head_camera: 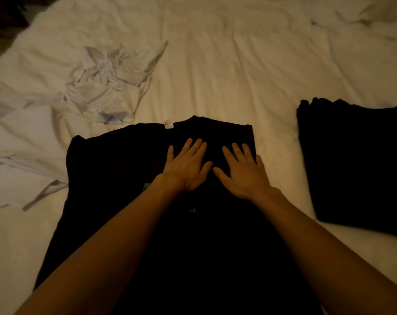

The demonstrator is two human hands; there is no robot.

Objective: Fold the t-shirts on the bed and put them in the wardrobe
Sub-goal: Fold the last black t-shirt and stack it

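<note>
The bed [215, 71] is covered by a rumpled cream sheet. A black t-shirt [115, 178] lies spread flat at its near middle, with the collar on the far side. A crumpled white t-shirt [106, 87] lies just beyond its left shoulder, and more white cloth [15, 164] lies at the left edge. A folded black garment [356, 167] lies to the right, apart from the spread one.

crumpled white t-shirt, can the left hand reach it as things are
Probably yes: the left hand rests open on the black t-shirt, and nothing stands between it and the crumpled white t-shirt.
</note>
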